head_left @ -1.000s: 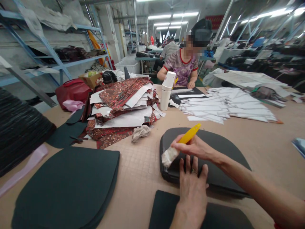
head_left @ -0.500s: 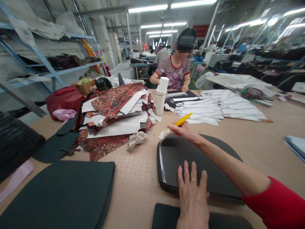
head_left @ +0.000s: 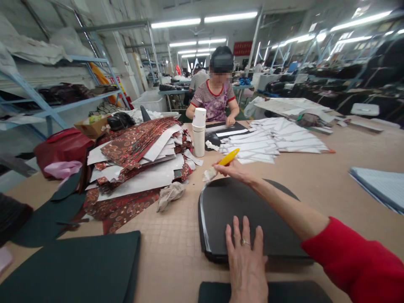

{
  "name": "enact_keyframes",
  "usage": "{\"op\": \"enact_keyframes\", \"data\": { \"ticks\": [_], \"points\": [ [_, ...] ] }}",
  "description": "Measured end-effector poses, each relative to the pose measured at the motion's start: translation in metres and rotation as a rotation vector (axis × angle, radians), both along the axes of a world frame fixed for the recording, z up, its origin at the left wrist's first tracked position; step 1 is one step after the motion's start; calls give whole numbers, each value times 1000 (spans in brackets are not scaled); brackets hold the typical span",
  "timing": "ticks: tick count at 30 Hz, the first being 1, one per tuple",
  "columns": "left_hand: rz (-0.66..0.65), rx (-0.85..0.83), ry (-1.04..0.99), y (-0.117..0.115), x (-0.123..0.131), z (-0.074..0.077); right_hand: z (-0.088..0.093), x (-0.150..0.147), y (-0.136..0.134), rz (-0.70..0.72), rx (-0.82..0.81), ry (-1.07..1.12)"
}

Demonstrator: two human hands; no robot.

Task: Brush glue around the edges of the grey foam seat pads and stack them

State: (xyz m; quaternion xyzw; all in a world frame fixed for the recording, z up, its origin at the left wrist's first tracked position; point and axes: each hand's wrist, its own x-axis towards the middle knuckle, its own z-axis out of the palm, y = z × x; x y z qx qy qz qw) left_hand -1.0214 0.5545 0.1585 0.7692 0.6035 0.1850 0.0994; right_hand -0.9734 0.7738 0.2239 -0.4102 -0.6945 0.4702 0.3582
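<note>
My right hand (head_left: 232, 169) is closed around a brush with a yellow handle (head_left: 229, 157). Its pale bristles (head_left: 209, 174) are at the upper left corner of a stack of dark curved panels (head_left: 268, 210). A white, wet-looking strip (head_left: 204, 219) runs along the stack's left edge. Spread flat on the top panel, near its front edge, is my left hand (head_left: 248, 256), fingers apart and a ring on one of them.
Patterned and white pieces (head_left: 135, 147) are piled left of the paper cups (head_left: 198, 139). A crumpled cloth (head_left: 170, 195) lies beside them. Dark panels (head_left: 72, 269) lie front left, white strips (head_left: 277, 134) farther back. Across the table sits a person (head_left: 214, 94).
The view has turned slightly right, shifting most things left in the picture. My right hand still holds the brush near the same corner, and my left hand remains flat on the stack.
</note>
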Motion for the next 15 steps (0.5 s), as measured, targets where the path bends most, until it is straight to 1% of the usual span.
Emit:
{"op": "enact_keyframes", "data": {
  "ticks": [2, 6, 7, 9, 13, 15],
  "points": [
    [-1, 13, 12, 0, 0, 0, 4, 6, 4, 36, -3, -21],
    [4, 42, 27, 0, 1, -2, 15, 34, 11, -6, 26, -62],
    [4, 51, 29, 0, 1, -3, 17, 38, 12, -13, 35, -66],
    [7, 72, 35, 0, 1, -5, 19, 36, 12, 2, 46, -67],
    [12, 105, 60, 2, 0, -8, 12, 21, 14, 100, 30, -67],
    [3, 124, 77, 3, 0, -8, 5, 29, 17, 106, 19, -78]
  ]
}}
